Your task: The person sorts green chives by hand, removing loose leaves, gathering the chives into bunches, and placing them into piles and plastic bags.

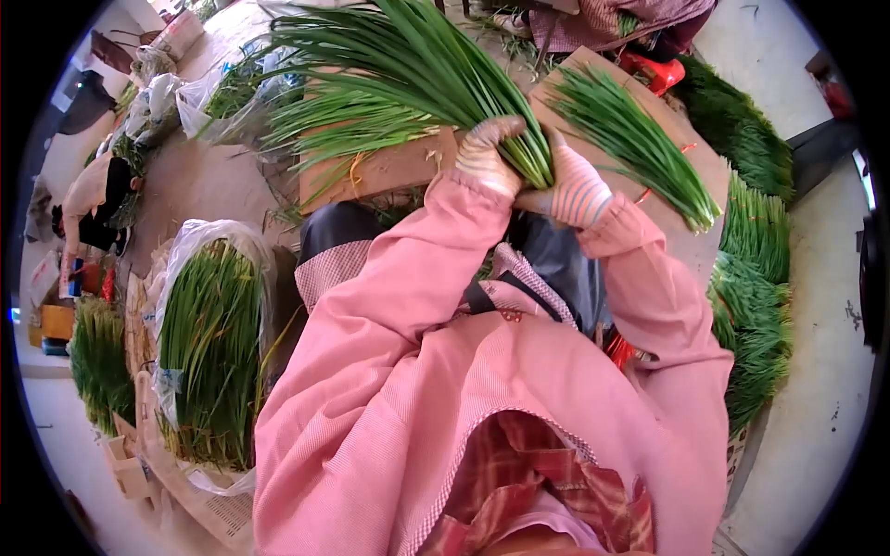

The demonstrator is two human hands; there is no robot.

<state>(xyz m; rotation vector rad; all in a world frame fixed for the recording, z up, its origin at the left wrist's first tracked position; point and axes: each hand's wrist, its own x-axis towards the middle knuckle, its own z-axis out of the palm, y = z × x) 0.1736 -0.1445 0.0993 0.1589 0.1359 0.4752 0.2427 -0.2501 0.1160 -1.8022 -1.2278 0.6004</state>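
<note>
A bunch of long green Chinese chives (pixel 445 65) is held up in front of me, its leaves fanning to the upper left. My left hand (pixel 489 156), in a striped, soiled glove, is closed around the lower stalks. On the other side of the stalks, my right hand (pixel 567 183), gloved alike, grips the same bunch near its base. Below and left of it, loose chives (pixel 371 125) lie on a brown board (pixel 408 167). Another pile of chives (pixel 640 139) rests on a second board (pixel 709 171) to the right.
Tied chive bundles (pixel 753 315) are stacked along the right. A plastic-lined crate of chives (pixel 211 343) stands at my left, with more chives (pixel 100 357) beyond. Another person (pixel 88 208) bends over at far left; a person's checked garment (pixel 612 23) shows at the top.
</note>
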